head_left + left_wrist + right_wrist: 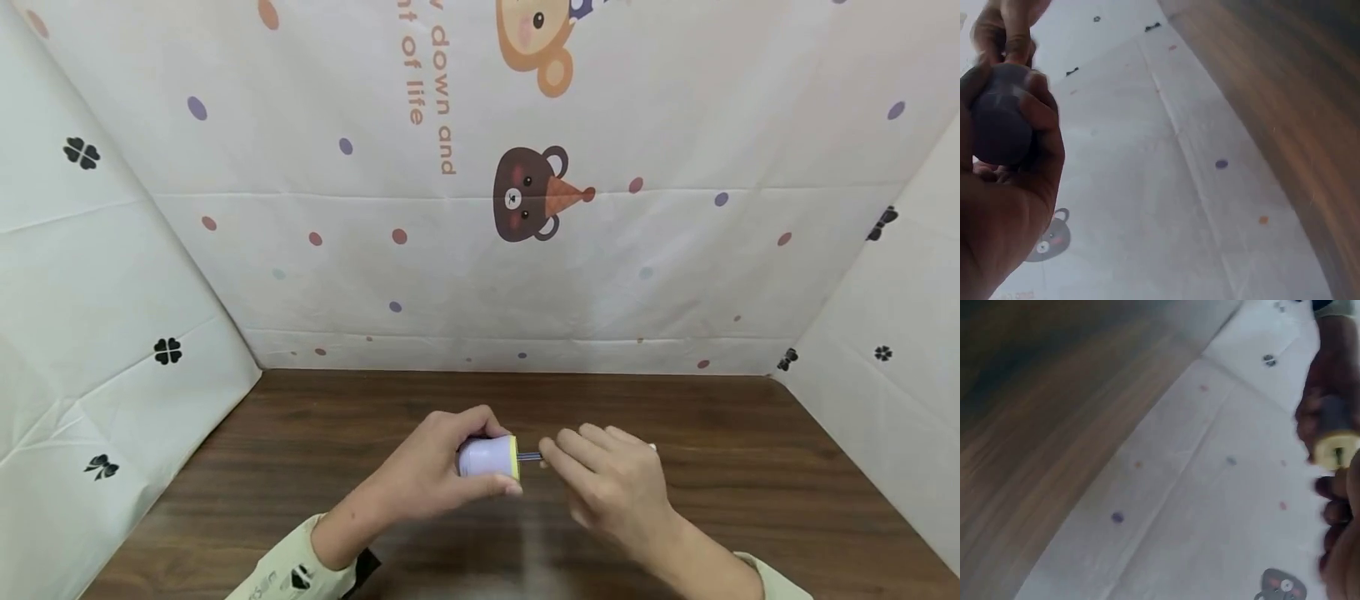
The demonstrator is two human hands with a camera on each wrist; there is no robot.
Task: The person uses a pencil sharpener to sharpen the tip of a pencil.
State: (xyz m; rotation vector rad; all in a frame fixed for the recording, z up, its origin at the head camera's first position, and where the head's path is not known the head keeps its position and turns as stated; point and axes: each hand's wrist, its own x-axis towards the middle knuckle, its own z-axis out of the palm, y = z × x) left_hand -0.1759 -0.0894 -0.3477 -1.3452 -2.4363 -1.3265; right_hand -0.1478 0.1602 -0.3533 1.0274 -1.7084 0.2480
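Observation:
My left hand [431, 467] holds a lavender pencil sharpener [486, 457] on its side, thumb and fingers curled around the body. Its yellow end faces right. In the left wrist view the sharpener [1004, 119] shows its rounded base, and in the right wrist view its yellow face [1334, 450] has a dark opening. A thin, dark striped pencil [529, 457] runs between that yellow end and my right hand [615, 483], whose curled fingers grip it. A small white tip shows past the right hand's far side. Most of the pencil is hidden by the fingers.
Both hands are above a dark wood-grain table [337, 417]. A pale printed cloth [450, 275] with dots and bears rises behind it, and white cloth sides [90, 292] with black clover and bow prints stand at left and right.

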